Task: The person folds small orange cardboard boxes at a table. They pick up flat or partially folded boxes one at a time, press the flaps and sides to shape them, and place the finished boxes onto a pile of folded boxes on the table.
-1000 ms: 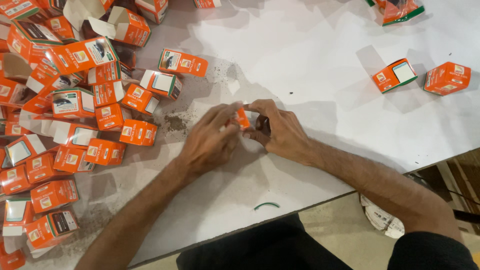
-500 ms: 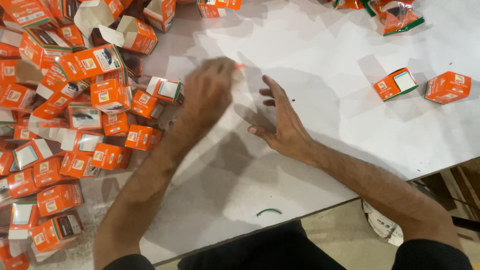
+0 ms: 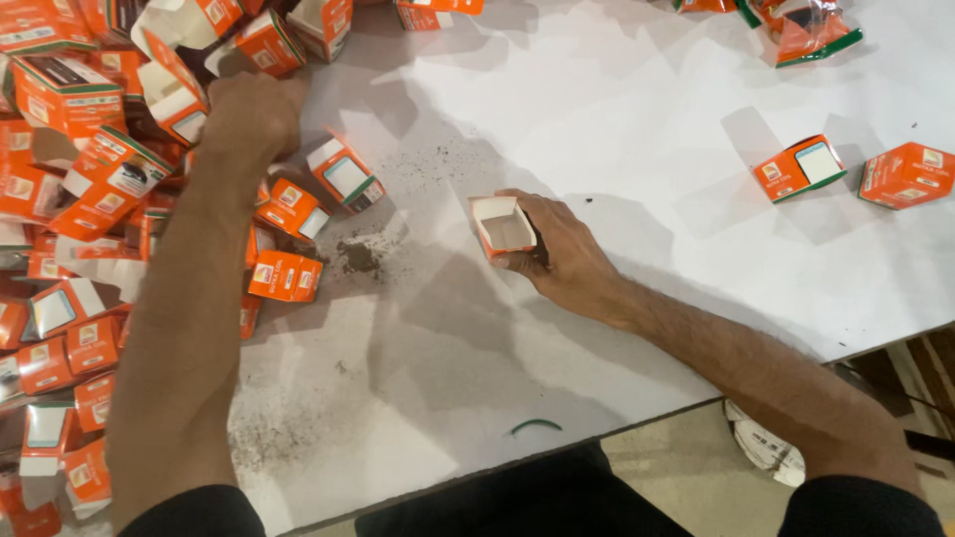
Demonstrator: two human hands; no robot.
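Left hand [image 3: 251, 117] now deep among orange cartons [image 3: 99, 189]; open carton [image 3: 504, 226] mouth-up in right grip [image 3: 557, 254].

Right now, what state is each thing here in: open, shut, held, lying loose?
Open carton: held by the right hand, open end up, looks empty.
Left hand: reaching into the pile of orange cartons.
Pile of orange cartons: jumbled, some with flaps open.
Two cartons at the right: lying loose, apart from the pile.
White table: dusted with dark specks.
Green band: lying loose near the edge.
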